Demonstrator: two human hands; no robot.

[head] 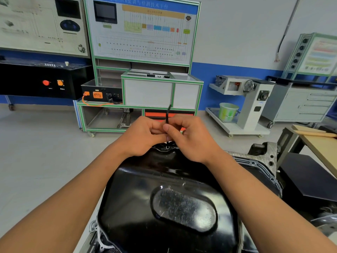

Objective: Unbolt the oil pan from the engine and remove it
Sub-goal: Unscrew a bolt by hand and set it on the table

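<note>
Hidden: the middle of the black bent key [168,114] is disappearing inside the two fists; only its angled top above the hands and a short stub of shaft below them are showing.
Hard to make out: the stub is reaching down to a small round fastener [167,147] just under the hands, but blur is keeping me from telling whether the tip is seated in it.
Cut off: the oil pan [164,189] is running out past the bottom edge, and both forearms are covering parts of its sides.
Left hand [144,136]: it is curling its fingers in against the key's shaft from the left, knuckles facing up.
Right hand [189,137]: it is wrapping the shaft from the right, with the thumb pressing on it and meeting the left fingers.
Oil pan, place: glossy and black, it is lying below the hands and nearer than them, between the two forearms, with its far rim sitting directly under the fists.
Engine flange [259,165]: grey and ribbed, it is showing just right of the right wrist, edging the pan.
Beyond the hands: a green-framed training stand [144,33] is standing straight ahead.
Right of the hands, well apart: a green bucket [228,112] is sitting on a grey wheeled stand [251,99].
</note>
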